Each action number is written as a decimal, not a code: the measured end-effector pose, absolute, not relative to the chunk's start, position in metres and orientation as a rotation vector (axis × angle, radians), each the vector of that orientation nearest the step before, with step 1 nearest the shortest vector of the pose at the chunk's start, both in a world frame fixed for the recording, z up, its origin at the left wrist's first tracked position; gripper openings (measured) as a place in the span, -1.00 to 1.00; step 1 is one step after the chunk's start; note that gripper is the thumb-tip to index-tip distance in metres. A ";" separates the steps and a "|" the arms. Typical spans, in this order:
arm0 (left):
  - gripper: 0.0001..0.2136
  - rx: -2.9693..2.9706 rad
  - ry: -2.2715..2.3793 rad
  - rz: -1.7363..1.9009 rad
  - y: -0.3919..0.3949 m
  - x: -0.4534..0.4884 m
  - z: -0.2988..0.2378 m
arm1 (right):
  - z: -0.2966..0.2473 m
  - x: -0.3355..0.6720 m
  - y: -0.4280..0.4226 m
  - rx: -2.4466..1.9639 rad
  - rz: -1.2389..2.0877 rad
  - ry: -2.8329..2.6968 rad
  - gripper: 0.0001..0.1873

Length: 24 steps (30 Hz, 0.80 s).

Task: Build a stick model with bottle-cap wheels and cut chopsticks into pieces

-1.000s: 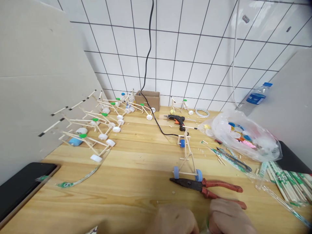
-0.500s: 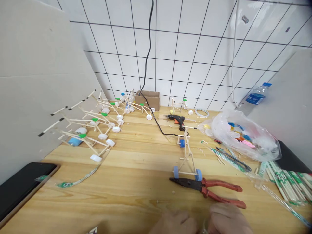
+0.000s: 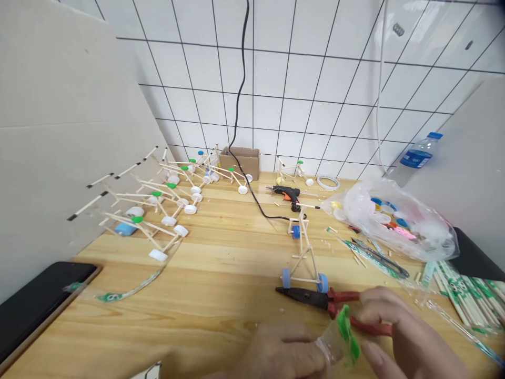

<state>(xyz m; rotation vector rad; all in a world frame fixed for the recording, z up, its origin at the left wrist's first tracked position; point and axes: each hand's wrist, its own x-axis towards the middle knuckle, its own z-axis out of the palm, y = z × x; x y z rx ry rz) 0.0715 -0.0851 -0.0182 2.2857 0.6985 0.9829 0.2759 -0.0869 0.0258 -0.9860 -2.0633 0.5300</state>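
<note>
My left hand (image 3: 282, 350) is closed on a small clear plastic bag (image 3: 330, 342) at the bottom of the view. Flat green pieces (image 3: 347, 334) show at the bag's right end. My right hand (image 3: 402, 331) is just right of them, thumb and fingers apart, with nothing visible between them. It overlaps the handles of the red-handled pliers (image 3: 315, 298), which lie on the table. Behind the pliers stands a small tricycle model (image 3: 303, 252) of thin wooden sticks, with blue bottle-cap wheels and a black-tipped handlebar.
Several stick tricycles (image 3: 155, 221) with green seats stand at the left. Further back are a glue gun (image 3: 288, 195) and a cardboard box (image 3: 244, 163). On the right lie a bag of bottle caps (image 3: 355, 205), snips (image 3: 382, 258) and wrapped sticks (image 3: 460, 295). A phone (image 3: 39, 295) lies at left.
My hands have come up into view from the bottom edge. The right hand has parted from the left and moved right, over the pliers' handles. The bag with green pieces now shows.
</note>
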 end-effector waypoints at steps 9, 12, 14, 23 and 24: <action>-0.71 1.689 0.795 1.047 -0.080 0.064 0.019 | 0.023 0.276 -0.084 -1.311 0.949 -1.843 -0.66; -0.71 1.569 0.774 1.052 -0.082 0.063 0.015 | 0.025 0.275 -0.082 -1.334 0.988 -1.779 -0.67; -0.70 1.502 0.748 1.059 -0.083 0.063 0.012 | 0.027 0.275 -0.080 -1.350 1.058 -1.736 -0.67; -0.81 1.416 0.777 1.045 -0.082 0.063 0.005 | 0.028 0.267 -0.084 -1.193 1.671 -1.199 -0.73; -0.82 1.404 0.780 1.054 -0.081 0.063 0.004 | 0.028 0.268 -0.084 -1.184 1.686 -1.184 -0.73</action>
